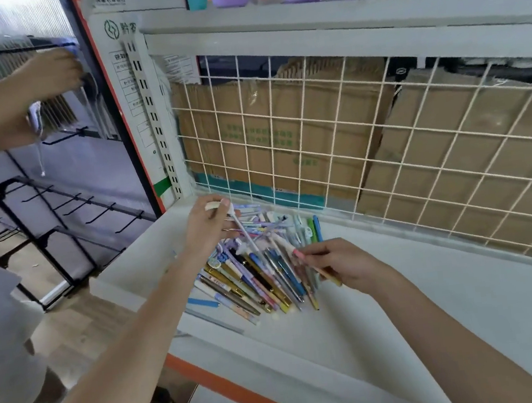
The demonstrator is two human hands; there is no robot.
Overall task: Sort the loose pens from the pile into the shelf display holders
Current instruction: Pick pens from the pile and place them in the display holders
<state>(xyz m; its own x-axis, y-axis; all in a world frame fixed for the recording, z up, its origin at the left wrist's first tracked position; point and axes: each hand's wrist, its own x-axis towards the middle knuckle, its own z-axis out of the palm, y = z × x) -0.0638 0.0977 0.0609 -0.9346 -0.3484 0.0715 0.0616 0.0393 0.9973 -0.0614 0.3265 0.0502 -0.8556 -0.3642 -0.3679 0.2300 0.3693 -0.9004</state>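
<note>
Left hand (pixel 209 224) pinched a white-capped lilac pen (pixel 245 233), right hand (pixel 341 264) a pink-tipped yellow pen (pixel 315 267); the heaped multicoloured pen pile (pixel 260 278) risked scattering

Two bare forearms, no sleeves, hands (pixel 209 224) without rings, watch or gloves.

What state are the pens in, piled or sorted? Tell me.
Piled: the pens lie loose, overlapping on the white shelf; each hand grips one.

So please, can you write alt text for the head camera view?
Two hands pick pens from a pile of pens on a white shelf: the left hand holds a white pen, the right hand pinches a pink-tipped one. Behind stands a wire grid.
</note>
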